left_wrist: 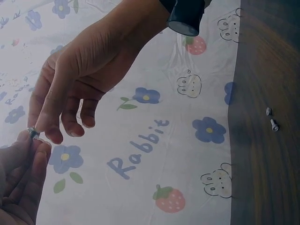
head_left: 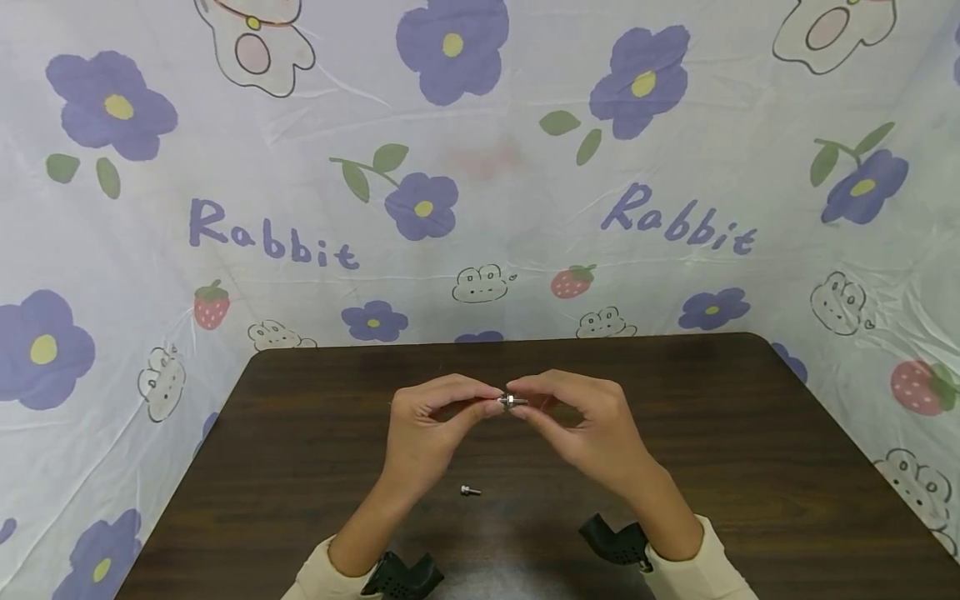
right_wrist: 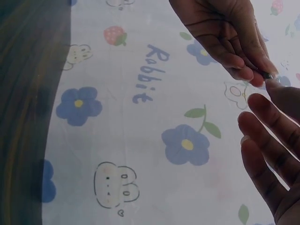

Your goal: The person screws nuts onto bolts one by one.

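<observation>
Between the fingertips of both hands, above the table, is a small metal bolt (head_left: 522, 402) with a hex nut (head_left: 511, 400) on it. My left hand (head_left: 427, 429) pinches the bolt's left end between thumb and forefinger. The thumb and forefinger of my right hand (head_left: 596, 421) grip the nut from above and below, while the shank points right between them. Both wrist views show the fingertips meeting at this piece, partly hidden by the fingers. A second bolt (left_wrist: 274, 124) lies on the table below the hands, beside another small nut (left_wrist: 268, 111).
The dark wood table (head_left: 300, 433) has a patterned cloth (head_left: 480, 208) hanging behind it and at its sides. Black devices are strapped to the left wrist (head_left: 405, 575) and right wrist (head_left: 615, 540), low over the table's near part.
</observation>
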`<state>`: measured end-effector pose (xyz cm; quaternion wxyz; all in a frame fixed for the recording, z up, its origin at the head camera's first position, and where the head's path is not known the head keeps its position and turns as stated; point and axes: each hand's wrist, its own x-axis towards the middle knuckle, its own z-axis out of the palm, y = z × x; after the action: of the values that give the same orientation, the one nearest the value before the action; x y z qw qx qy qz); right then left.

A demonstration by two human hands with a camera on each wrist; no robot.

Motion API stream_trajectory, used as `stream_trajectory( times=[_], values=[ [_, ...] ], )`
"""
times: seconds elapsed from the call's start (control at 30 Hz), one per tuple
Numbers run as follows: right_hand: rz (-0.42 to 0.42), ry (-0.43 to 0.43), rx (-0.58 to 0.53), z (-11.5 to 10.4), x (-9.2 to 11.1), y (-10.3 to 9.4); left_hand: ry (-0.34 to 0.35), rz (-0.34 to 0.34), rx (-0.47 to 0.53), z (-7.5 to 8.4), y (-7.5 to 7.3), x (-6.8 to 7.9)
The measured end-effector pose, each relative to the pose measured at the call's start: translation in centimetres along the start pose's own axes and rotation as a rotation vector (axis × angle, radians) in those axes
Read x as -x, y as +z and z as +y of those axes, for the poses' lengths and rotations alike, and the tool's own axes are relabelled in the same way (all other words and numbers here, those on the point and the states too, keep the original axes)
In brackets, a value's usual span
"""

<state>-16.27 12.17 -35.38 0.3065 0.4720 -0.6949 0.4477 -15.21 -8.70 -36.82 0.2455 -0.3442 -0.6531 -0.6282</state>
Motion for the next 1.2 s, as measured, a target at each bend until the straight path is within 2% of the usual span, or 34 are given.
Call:
stream_trajectory(
  times=[0.2, 0.43, 0.5, 0.7, 0.87, 1.0, 1.2],
  values=[
    [-0.024, 0.036, 0.011, -0.06, 0.04, 0.28, 0.005, -0.003, 0.008, -0.01, 0.07, 0.05],
    [-0.046, 0.144, 0.036, -0.12, 0.17, 0.08, -0.001, 0.001, -0.006, 0.08, 0.14, -0.04],
    [-0.035, 0.136, 0.034, -0.12, 0.19, 0.0, -0.005, 0.003, -0.009, 0.08, 0.13, -0.04],
    [-0.015, 0.022, 0.001, -0.2, -0.06, 0.09, 0.002, 0.0, 0.001, 0.01, 0.1, 0.04],
    [-0.009, -0.002, 0.011, -0.08, -0.08, 0.22, -0.003, -0.003, 0.003, -0.01, 0.17, 0.13],
    [-0.016, 0.027, 0.031, 0.0, 0.08, 0.17, -0.007, -0.005, -0.004, 0.0, 0.23, 0.13],
    [-0.031, 0.13, 0.017, -0.13, 0.41, -0.14, -0.009, 0.013, -0.017, 0.01, 0.15, 0.12]
  ],
)
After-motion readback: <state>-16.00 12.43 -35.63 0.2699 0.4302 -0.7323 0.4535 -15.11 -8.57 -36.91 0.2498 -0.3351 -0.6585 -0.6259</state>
